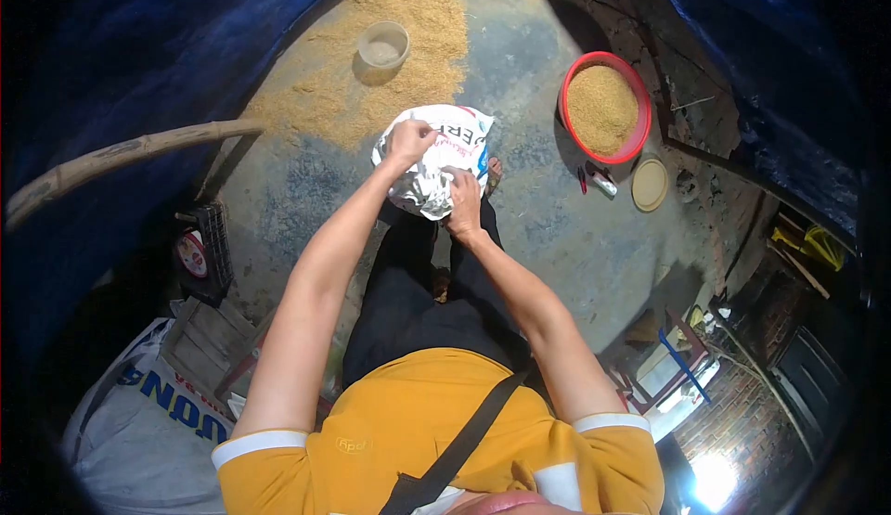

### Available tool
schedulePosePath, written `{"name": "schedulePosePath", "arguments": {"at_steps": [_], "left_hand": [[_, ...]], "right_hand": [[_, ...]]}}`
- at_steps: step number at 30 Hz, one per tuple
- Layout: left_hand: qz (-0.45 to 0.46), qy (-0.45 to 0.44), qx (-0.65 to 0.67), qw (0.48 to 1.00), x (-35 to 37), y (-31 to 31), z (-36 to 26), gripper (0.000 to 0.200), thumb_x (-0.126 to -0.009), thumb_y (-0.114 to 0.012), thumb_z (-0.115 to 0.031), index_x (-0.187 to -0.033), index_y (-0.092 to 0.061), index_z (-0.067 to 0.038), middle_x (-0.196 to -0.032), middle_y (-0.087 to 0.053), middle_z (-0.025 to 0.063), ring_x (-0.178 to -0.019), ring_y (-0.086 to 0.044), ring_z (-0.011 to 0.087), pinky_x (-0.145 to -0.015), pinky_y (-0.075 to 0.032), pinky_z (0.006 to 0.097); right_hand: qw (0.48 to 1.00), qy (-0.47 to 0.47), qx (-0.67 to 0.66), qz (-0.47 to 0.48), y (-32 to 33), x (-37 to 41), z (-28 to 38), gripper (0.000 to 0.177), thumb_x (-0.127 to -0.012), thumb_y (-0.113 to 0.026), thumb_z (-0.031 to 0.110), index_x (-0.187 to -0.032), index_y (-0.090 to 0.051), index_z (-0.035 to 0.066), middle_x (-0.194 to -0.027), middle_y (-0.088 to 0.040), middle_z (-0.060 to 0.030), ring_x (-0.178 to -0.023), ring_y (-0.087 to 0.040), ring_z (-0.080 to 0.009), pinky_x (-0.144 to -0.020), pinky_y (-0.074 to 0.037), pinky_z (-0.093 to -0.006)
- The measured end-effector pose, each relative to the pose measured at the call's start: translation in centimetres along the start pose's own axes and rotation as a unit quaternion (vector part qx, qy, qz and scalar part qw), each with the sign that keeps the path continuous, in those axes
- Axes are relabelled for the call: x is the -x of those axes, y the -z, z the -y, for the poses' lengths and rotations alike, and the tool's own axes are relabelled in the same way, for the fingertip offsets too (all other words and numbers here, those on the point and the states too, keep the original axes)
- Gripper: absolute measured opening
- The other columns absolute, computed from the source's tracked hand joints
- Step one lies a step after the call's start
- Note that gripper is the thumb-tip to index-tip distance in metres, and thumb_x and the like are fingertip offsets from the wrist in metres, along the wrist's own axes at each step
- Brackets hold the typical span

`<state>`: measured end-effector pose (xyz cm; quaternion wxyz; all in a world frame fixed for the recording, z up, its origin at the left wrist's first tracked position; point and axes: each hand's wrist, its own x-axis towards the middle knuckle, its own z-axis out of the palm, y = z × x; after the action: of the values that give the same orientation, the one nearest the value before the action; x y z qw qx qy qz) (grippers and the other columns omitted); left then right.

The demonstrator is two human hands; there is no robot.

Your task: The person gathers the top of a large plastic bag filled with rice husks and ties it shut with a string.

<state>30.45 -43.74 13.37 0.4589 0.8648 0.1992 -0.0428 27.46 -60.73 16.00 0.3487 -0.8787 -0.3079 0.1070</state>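
Note:
A white printed sack (471, 144) with dark and red lettering is in front of my legs, above the concrete floor. My left hand (408, 143) is closed on the upper left part of the sack, its fingers pinched together. Lower down on the right, my right hand (463, 201) grips the sack's crumpled near side. The sack's contents are hidden. Just beyond it lies a spread of golden grain (404, 5), with a round clear plastic tub (383, 45) standing on it.
At the right stands a red basin (605, 107) filled with grain. Near it lie a round tan lid (650, 186) and a small silver-and-red object (601, 181). A bamboo pole (130, 150) juts in from the left. A large printed sack (139, 441) sits at lower left.

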Motion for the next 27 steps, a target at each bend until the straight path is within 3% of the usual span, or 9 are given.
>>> {"name": "schedulePosePath", "arguments": {"at_steps": [4, 6, 7, 11, 14, 16, 20, 23, 27], "left_hand": [[0.07, 0.02, -0.006, 0.997, 0.7, -0.7, -2.6, 0.022, -0.067, -0.062, -0.021, -0.079, -0.063, -0.002, -0.065, -0.061, 0.0097, -0.056, -0.056, 0.0135, -0.052, -0.043, 0.0257], [0.201, 0.155, 0.129, 0.958, 1.1, 0.0, -2.9, 0.024, -0.069, -0.063, -0.022, -0.083, -0.062, -0.003, -0.068, -0.061, 0.0062, -0.057, -0.054, 0.0116, -0.052, -0.043, 0.0238], [0.241, 0.157, 0.208, 0.935, 1.0, -0.1, -1.6, 0.026, -0.071, -0.062, -0.023, -0.087, -0.062, -0.003, -0.073, -0.06, 0.0034, -0.057, -0.05, 0.0088, -0.05, -0.041, 0.0219], [0.31, 0.169, 0.12, 0.928, 1.0, 0.4, 0.4, 0.026, -0.072, -0.062, -0.024, -0.088, -0.061, -0.003, -0.073, -0.059, 0.003, -0.056, -0.048, 0.0063, -0.048, -0.039, 0.0218], [0.41, 0.33, 0.243, 0.815, 0.6, 0.8, 1.2, 0.031, -0.073, -0.06, -0.025, -0.099, -0.058, -0.009, -0.076, -0.057, -0.0001, -0.053, -0.041, 0.0032, -0.044, -0.033, 0.0198], [0.4, 0.341, 0.223, 0.821, 0.6, 1.5, -0.3, 0.029, -0.073, -0.06, -0.024, -0.099, -0.058, -0.01, -0.074, -0.055, -0.0023, -0.054, -0.039, 0.0032, -0.043, -0.03, 0.0176], [0.367, 0.252, 0.263, 0.856, 0.8, 1.8, 0.4, 0.016, -0.073, -0.059, -0.019, -0.085, -0.059, -0.008, -0.07, -0.051, -0.0035, -0.055, -0.041, 0.0029, -0.045, -0.031, 0.0166], [0.326, 0.317, 0.3, 0.839, 1.2, 2.8, 1.0, 0.015, -0.07, -0.061, -0.014, -0.083, -0.059, -0.007, -0.067, -0.051, -0.0041, -0.054, -0.043, 0.0023, -0.044, -0.033, 0.0173], [0.329, 0.363, 0.281, 0.825, 2.0, 4.4, 3.1, 0.018, -0.068, -0.065, -0.012, -0.084, -0.059, -0.006, -0.06, -0.05, -0.0051, -0.05, -0.04, 0.0027, -0.044, -0.031, 0.0182]], "right_hand": [[0.997, 0.004, 0.077, -0.016, 0.6, -0.5, 0.2, 0.025, -0.062, -0.053, 0.015, -0.084, -0.058, 0.005, -0.109, -0.041, -0.0111, -0.1, -0.04, -0.0243, -0.082, -0.031, -0.036], [0.997, -0.009, 0.075, 0.01, 1.1, -1.0, 0.3, 0.025, -0.064, -0.052, 0.014, -0.086, -0.058, 0.007, -0.114, -0.037, -0.0105, -0.098, -0.04, -0.0224, -0.081, -0.031, -0.035], [0.997, -0.054, 0.044, 0.032, 1.3, -1.1, 0.3, 0.026, -0.064, -0.051, 0.013, -0.089, -0.058, 0.009, -0.119, -0.034, -0.0107, -0.095, -0.04, -0.0223, -0.08, -0.032, -0.0345], [0.991, 0.028, 0.13, 0.031, 0.5, -1.7, -0.4, 0.031, -0.063, -0.052, 0.013, -0.094, -0.054, 0.01, -0.11, -0.041, -0.0064, -0.087, -0.041, -0.0258, -0.073, -0.035, -0.0343], [0.992, 0.024, 0.1, 0.07, 0.8, -2.0, -0.5, 0.032, -0.063, -0.049, 0.009, -0.095, -0.055, 0.011, -0.109, -0.04, -0.0091, -0.093, -0.04, -0.024, -0.077, -0.033, -0.0345], [0.994, 0.021, 0.08, 0.067, 0.9, -2.2, -0.4, 0.033, -0.063, -0.049, 0.009, -0.095, -0.055, 0.012, -0.101, -0.042, -0.0089, -0.093, -0.039, -0.0237, -0.077, -0.033, -0.0343], [0.988, 0.04, 0.144, 0.048, 1.3, -2.5, 0.2, 0.031, -0.062, -0.05, 0.011, -0.093, -0.055, 0.011, -0.089, -0.043, -0.0097, -0.09, -0.039, -0.0252, -0.076, -0.031, -0.0348], [0.974, 0.035, 0.209, 0.084, 1.1, -2.6, 0.7, 0.027, -0.061, -0.051, 0.011, -0.088, -0.056, 0.011, -0.089, -0.042, -0.0109, -0.095, -0.038, -0.0252, -0.089, -0.024, -0.0398], [0.979, 0.035, 0.177, 0.093, 0.3, -2.5, 0.0, 0.026, -0.061, -0.051, 0.011, -0.087, -0.055, 0.01, -0.089, -0.042, -0.0114, -0.095, -0.038, -0.0259, -0.091, -0.022, -0.0412]]}}
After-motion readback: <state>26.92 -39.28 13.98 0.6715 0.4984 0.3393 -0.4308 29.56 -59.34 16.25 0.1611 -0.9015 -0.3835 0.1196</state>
